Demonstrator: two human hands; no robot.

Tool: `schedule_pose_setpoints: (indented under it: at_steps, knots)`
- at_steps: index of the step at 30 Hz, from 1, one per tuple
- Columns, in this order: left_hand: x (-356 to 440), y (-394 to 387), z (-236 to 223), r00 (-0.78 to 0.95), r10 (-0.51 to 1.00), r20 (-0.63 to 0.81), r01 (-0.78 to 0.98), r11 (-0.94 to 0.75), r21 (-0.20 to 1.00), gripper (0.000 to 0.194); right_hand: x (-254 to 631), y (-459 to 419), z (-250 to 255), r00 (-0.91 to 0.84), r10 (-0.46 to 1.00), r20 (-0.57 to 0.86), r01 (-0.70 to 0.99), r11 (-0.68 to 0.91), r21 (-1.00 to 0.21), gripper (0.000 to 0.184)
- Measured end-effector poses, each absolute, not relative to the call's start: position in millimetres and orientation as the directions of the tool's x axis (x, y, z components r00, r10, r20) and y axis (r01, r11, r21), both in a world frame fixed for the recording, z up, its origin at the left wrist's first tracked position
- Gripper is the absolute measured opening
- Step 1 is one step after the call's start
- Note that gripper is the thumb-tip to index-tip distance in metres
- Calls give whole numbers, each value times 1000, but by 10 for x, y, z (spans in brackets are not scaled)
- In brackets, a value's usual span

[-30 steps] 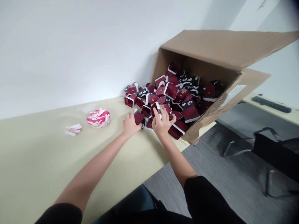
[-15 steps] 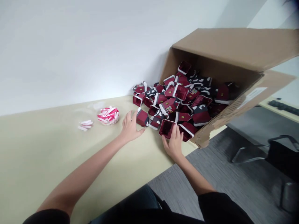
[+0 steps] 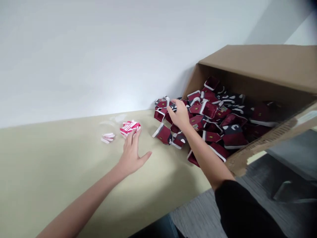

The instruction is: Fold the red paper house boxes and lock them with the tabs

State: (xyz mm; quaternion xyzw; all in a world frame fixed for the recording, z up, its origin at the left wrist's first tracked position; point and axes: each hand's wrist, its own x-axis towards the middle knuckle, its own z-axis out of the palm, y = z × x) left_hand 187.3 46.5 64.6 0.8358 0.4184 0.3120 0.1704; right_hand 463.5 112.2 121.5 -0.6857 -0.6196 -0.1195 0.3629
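A pile of small dark red and black paper boxes [image 3: 210, 122] spills from a tipped cardboard carton [image 3: 262, 66] onto the beige table [image 3: 49, 172]. My right hand [image 3: 179, 114] reaches into the left end of the pile, its fingers curled over the boxes; what they grip is hidden. My left hand [image 3: 132, 153] hovers open and flat above the table, fingers stretched toward a pink and white bundle [image 3: 130, 127]. One red box [image 3: 163, 134] lies apart at the pile's near edge, between my two hands.
A few small white strips [image 3: 107, 137] lie left of the pink bundle. A white wall runs behind the table. The carton's torn flap [image 3: 250, 152] hangs over the table's right edge, above grey carpet [image 3: 198, 215]. A chair base [image 3: 287, 191] shows at the lower right.
My right hand left the near edge of the pile and reached up to its far left end. My left hand drew back from a red box and now hovers open near the pink bundle.
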Motion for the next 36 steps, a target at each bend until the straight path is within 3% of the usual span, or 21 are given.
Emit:
schedule_pose_setpoints:
  at_steps: [2, 5, 11, 17, 25, 29, 31, 33, 36]
  knots:
    - [1654, 396, 639, 417, 810, 413, 606, -586, 537, 83, 4714, 1789, 1361, 377, 855, 355, 873, -201, -444, 43]
    - [1309, 278, 543, 347, 819, 458, 644, -563, 518, 78, 4825, 2438, 1338, 466, 855, 226, 820, -321, -474, 42]
    - [923, 170, 277, 221, 851, 477, 669, -488, 560, 74, 5051, 2785, 964, 573, 796, 192, 760, -429, -489, 47]
    - [864, 155, 175, 169, 845, 507, 640, -485, 596, 66, 4981, 2958, 906, 640, 757, 134, 706, -510, -492, 45]
    - [780, 196, 106, 107, 844, 526, 565, -487, 666, 57, 4501, 2556, 1193, 551, 794, 258, 798, -411, -440, 36]
    - [790, 198, 120, 147, 880, 451, 446, -466, 764, 65, 4104, 1903, 1258, 372, 800, 470, 870, -125, -476, 38]
    - [800, 195, 110, 152, 907, 392, 365, -420, 831, 79, 3758, 1481, 1138, 299, 811, 503, 786, 89, -611, 39]
    - [810, 185, 87, 137, 928, 346, 271, -371, 888, 99, 3337, 1051, 915, 205, 904, 376, 505, 232, -831, 43]
    - [800, 161, 62, 60, 921, 385, 111, -390, 914, 118, 2737, 548, 493, -92, 996, -19, 109, -9, -994, 48]
